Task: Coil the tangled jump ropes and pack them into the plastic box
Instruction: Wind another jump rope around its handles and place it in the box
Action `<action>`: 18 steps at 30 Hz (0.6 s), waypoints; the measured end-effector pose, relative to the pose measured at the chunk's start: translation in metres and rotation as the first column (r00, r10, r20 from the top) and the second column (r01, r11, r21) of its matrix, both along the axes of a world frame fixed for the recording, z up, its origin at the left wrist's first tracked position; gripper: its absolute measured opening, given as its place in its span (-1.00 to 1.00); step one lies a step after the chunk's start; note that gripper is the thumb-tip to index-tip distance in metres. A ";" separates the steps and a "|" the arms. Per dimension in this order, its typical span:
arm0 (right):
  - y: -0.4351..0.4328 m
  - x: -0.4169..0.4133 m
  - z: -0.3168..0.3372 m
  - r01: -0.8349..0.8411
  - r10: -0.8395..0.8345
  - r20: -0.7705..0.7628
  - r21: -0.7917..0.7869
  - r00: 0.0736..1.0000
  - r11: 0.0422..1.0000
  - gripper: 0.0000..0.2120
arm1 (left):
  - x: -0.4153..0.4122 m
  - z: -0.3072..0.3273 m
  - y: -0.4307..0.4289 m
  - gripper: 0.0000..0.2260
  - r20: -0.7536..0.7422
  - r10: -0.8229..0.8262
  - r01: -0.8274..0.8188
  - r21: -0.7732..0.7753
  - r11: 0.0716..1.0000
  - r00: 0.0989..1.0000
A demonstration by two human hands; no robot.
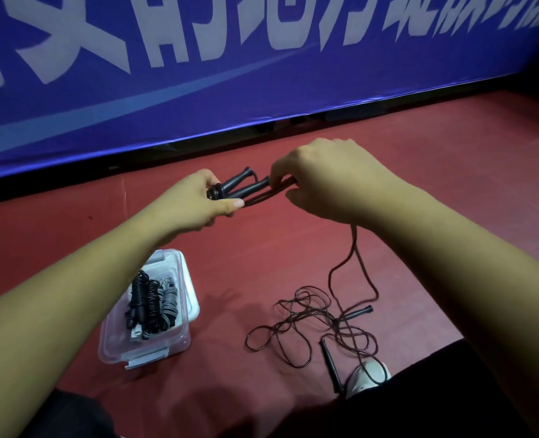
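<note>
Two bare forearms are stretched forward from the bottom edge, over dark clothing (420, 406) that fills the lower corners. At their ends the hands are brought close together above the floor. The left hand (195, 200) is curled round the butt ends of two black handles (241, 184), which are held side by side and pointed away to the right; its thumb is laid straight along several strands of dark red-brown rope (261, 195) just below them. The right hand (325, 181) is seen from the back, with its fingers bent round the same strands, which are pinched near the far tips of the handles. Between the hands the strands are drawn taut. From under the right hand one length of the rope is let down to the red floor (246, 263), where it is lost in a loose tangle (309, 327) of loops. Two more black handles are seen in that tangle, one (358, 312) at its far side and one (331, 365) nearer, beside a white shoe (366, 376) over which a loop is laid. Which loops belong to which rope cannot be told. Left of the tangle and apart from it, a clear plastic box (154, 350) is set open on the floor, partly covered by the left forearm. Inside it, black and grey coiled ropes (149, 306) are packed lengthwise. A pale lid (193, 298) is seen against its far side. Beyond the hands, the floor is bordered by a blue banner (198, 99) with large white characters.
</note>
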State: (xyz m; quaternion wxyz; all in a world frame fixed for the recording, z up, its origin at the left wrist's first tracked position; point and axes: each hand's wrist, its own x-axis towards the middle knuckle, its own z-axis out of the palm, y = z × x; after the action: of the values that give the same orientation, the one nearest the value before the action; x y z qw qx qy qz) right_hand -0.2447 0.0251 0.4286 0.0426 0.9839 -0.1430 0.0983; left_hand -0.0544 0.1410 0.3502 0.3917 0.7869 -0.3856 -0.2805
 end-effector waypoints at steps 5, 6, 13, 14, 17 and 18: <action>-0.004 -0.002 -0.001 -0.056 0.056 0.000 0.073 0.998 0.996 -0.79 | 0.004 0.001 0.005 -0.65 0.332 -0.243 0.186 0.194 0.963 0.911; -0.005 -0.002 0.000 -0.070 0.071 -0.001 0.078 0.997 0.994 -0.80 | 0.000 0.003 0.005 -0.66 0.393 -0.307 0.223 0.246 0.943 0.867; -0.015 -0.001 -0.002 -0.081 0.096 -0.080 0.173 0.992 0.982 -0.84 | -0.020 0.004 0.008 -0.64 0.443 -0.555 0.385 0.419 0.822 0.704; -0.016 0.000 -0.003 -0.080 0.098 -0.085 0.196 0.992 0.977 -0.84 | -0.022 0.003 0.008 -0.61 0.446 -0.576 0.399 0.431 0.809 0.685; -0.019 0.001 -0.005 -0.077 0.109 -0.101 0.276 0.989 0.958 -0.86 | -0.029 0.001 0.011 -0.61 0.413 -0.611 0.451 0.424 0.785 0.675; -0.022 0.002 -0.007 -0.075 0.115 -0.106 0.321 0.988 0.944 -0.86 | -0.031 0.002 0.012 -0.64 0.381 -0.625 0.485 0.405 0.775 0.682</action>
State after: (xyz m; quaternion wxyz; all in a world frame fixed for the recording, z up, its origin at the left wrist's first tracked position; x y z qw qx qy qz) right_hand -0.2432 0.0033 0.4220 -0.1118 0.9879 -0.1063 0.0154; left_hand -0.0857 0.1532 0.3527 0.0628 0.7210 -0.6523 -0.2253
